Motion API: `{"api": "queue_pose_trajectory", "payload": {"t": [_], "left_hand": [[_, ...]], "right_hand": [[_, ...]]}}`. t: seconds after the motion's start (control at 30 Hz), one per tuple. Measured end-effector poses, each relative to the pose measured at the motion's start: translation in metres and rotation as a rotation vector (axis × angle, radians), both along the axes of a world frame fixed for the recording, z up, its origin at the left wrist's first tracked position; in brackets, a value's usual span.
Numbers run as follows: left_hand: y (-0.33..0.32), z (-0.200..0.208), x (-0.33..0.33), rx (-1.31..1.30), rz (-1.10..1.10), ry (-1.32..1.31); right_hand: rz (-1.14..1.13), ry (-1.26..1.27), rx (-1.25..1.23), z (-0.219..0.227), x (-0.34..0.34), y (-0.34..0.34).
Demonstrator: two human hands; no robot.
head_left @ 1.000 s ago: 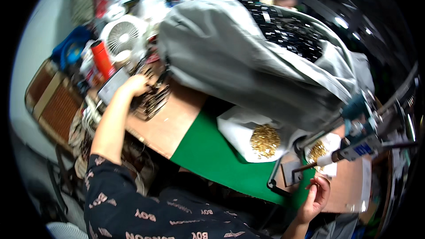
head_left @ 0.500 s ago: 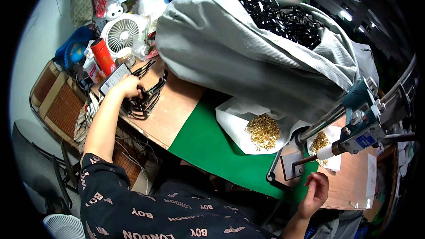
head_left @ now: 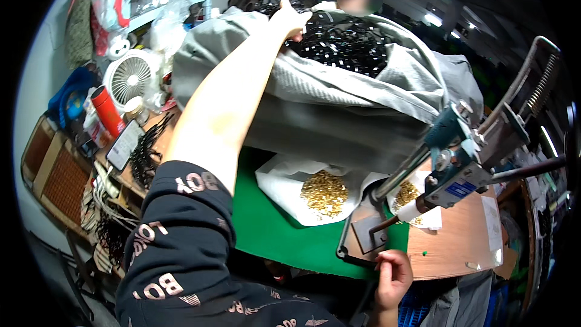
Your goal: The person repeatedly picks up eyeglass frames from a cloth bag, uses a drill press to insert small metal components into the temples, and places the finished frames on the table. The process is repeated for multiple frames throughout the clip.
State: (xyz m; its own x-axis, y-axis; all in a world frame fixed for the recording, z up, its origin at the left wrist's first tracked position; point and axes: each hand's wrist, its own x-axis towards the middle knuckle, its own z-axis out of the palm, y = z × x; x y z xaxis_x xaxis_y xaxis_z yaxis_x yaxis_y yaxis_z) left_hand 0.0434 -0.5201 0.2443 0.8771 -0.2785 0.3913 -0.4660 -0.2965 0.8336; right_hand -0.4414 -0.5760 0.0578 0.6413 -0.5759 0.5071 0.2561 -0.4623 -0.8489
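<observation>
My left hand [head_left: 289, 23] reaches over the rim of a big grey cloth sack [head_left: 242, 48], onto a heap of shiny black strip-like pieces [head_left: 345, 45]. Its visible fingers look apart, and their tips are partly lost against the heap. My right hand [head_left: 393, 275] is near the table's front edge, just before the metal base plate [head_left: 368, 233] of a hand press [head_left: 451, 169]. Its fingers are curled in toward the thumb; anything inside them is hidden. Small gold-coloured metal pieces [head_left: 325, 194] lie on white sheeting left of the press.
More gold pieces [head_left: 407, 194] lie right of the press post. A bundle of black strips [head_left: 144, 156] rests beside a phone [head_left: 124, 144] at the left. Behind are a red bottle [head_left: 107, 112] and a white fan [head_left: 132, 79]. Another person is beyond the sack.
My left hand has left the black strips on the table's left and moved up and right to the sack. My right hand stays curled beside the press. The view has shifted.
</observation>
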Motion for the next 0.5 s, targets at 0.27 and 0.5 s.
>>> {"api": "queue_pose_trajectory", "payload": {"t": [0.27, 0.5], "left_hand": [[-0.017, -0.009, 0.015, -0.480, -0.124, 0.198], [0.066, 0.023, -0.165, -0.530, -0.191, -0.233]], "right_hand": [[-0.069, 0.084, 0.143, -0.007, -0.014, -0.007], [0.150, 0.098, 0.043, -0.004, 0.014, 0.004]]}}
